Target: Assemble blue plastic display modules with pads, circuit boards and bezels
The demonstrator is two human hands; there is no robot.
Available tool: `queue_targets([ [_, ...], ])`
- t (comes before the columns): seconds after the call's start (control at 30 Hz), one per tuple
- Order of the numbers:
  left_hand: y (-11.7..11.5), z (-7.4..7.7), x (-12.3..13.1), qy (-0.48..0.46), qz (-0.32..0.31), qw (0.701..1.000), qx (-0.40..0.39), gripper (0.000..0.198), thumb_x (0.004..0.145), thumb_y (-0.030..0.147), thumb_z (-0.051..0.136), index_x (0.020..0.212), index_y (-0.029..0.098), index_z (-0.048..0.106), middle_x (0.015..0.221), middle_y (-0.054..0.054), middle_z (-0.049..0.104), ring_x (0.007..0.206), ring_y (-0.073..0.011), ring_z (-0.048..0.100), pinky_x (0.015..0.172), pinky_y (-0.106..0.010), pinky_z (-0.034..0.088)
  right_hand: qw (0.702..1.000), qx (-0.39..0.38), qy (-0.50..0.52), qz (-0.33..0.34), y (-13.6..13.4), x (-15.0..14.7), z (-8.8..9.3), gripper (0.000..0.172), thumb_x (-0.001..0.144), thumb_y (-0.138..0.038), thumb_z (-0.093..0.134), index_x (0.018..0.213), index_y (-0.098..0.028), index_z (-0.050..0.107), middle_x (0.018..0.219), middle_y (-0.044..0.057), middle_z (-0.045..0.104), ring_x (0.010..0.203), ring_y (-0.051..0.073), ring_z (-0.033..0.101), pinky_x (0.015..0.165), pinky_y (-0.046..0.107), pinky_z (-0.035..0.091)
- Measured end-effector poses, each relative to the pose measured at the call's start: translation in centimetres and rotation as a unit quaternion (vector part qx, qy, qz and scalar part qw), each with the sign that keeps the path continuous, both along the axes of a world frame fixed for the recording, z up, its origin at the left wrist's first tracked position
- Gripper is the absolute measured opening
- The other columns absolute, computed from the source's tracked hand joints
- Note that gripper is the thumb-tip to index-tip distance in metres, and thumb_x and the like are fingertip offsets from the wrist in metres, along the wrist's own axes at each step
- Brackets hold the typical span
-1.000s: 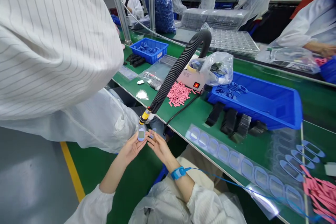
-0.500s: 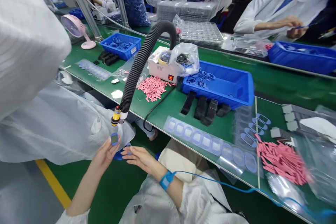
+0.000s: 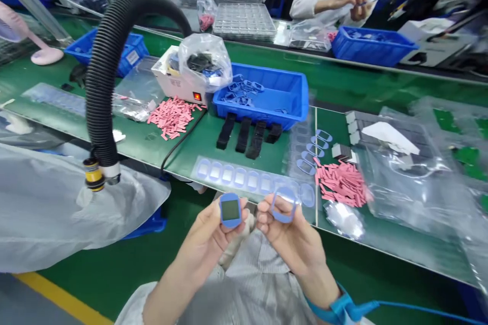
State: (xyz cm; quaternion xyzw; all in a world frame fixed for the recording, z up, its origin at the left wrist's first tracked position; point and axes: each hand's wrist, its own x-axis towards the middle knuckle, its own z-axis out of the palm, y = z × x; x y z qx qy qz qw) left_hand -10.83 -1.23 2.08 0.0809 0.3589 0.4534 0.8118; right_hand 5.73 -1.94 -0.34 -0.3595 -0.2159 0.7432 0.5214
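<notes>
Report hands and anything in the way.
Left hand: blue-rimmed screen device held up. Right hand: blue frame pinched. Black hose off to the left, apart from both hands.

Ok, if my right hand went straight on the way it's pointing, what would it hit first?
Likely the clear blister tray, just past the blue loop in your right hand, though depth is hard to judge here.

Ahead of hands [image 3: 206, 251]: blue plastic bin [image 3: 267, 111], black strips [image 3: 244, 134] before it on green surface [image 3: 198, 139]; ribbed black hose [image 3: 93, 91] to left; pink strips [image 3: 341, 183], clear plastic bag [image 3: 404, 172] to right.
</notes>
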Motion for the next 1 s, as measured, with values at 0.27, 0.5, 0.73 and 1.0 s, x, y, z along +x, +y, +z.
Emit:
queue_targets([
  [0.27, -0.1, 2.9, 7.4, -0.087, -0.063, 0.994, -0.007, 0.024, 0.084, 0.033, 0.064, 0.095, 0.014, 0.073, 0.088, -0.002, 0.078, 0.084, -0.0108, 0.071, 0.083, -0.018, 0.054, 0.993, 0.066, 0.08, -0.055, -0.9, 4.8, 2.1, 0.03, 0.081, -0.057, 0.057, 0.091, -0.033, 0.071, 0.086, -0.002, 0.075, 0.07, 0.009, 0.068, 0.062, 0.017, 0.055],
  [0.5, -0.3, 3.4, 10.9, -0.127, -0.084, 0.988, -0.012, 0.022, 0.092, 0.023, 0.052, 0.098, 0.015, 0.072, 0.096, -0.003, 0.077, 0.089, -0.01, 0.071, 0.086, -0.019, 0.054, 0.983, 0.12, 0.095, -0.099, -1.6, 7.8, 2.3, 0.025, 0.087, -0.05, 0.052, 0.09, -0.034, 0.071, 0.09, -0.005, 0.075, 0.074, 0.007, 0.07, 0.068, 0.013, 0.056],
  [0.73, -0.4, 3.8, 12.5, -0.137, -0.098, 0.986, -0.014, 0.024, 0.091, 0.029, 0.055, 0.101, 0.015, 0.071, 0.099, -0.002, 0.077, 0.092, -0.01, 0.07, 0.088, -0.018, 0.053, 0.982, 0.126, -0.002, -0.144, -1.9, 9.1, 2.3, 0.029, 0.084, -0.056, 0.052, 0.094, -0.035, 0.07, 0.082, -0.005, 0.075, 0.064, 0.007, 0.069, 0.058, 0.014, 0.056],
  [1.0, -0.7, 4.2, 12.7, -0.135, -0.1, 0.986, -0.001, 0.026, 0.091, 0.031, 0.053, 0.101, 0.017, 0.072, 0.099, 0.0, 0.077, 0.095, -0.0102, 0.069, 0.09, -0.016, 0.051, 0.979, 0.135, -0.008, -0.155, -1.8, 9.0, 2.3, 0.03, 0.087, -0.055, 0.049, 0.095, -0.036, 0.071, 0.08, -0.004, 0.075, 0.057, 0.008, 0.067, 0.045, 0.016, 0.053],
])
